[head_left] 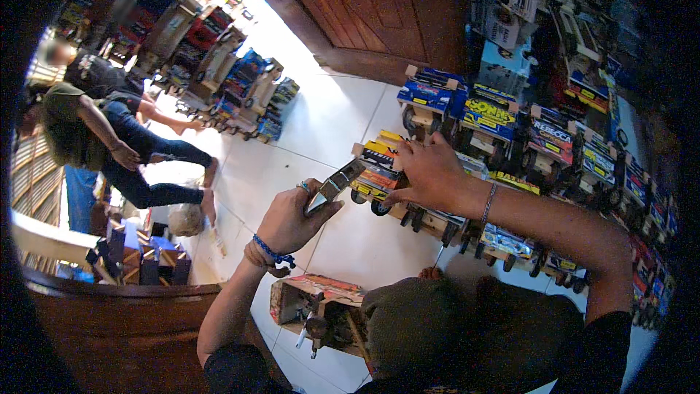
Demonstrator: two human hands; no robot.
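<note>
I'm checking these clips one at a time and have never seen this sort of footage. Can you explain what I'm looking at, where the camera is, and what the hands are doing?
This is one picture from a wide fisheye camera worn on a person's head, looking down, so straight edges curve near the rim. The two bare forearms rising from the bottom are that person's own. The left hand grips a small flat dark tool; I cannot tell exactly what it is. The right hand rests on a yellow and orange wooden toy truck, one of a row of colourful toy trucks standing on the white tiled floor. An open wooden box lies near the person's knees. More trucks line the far side, where other people sit.
</note>
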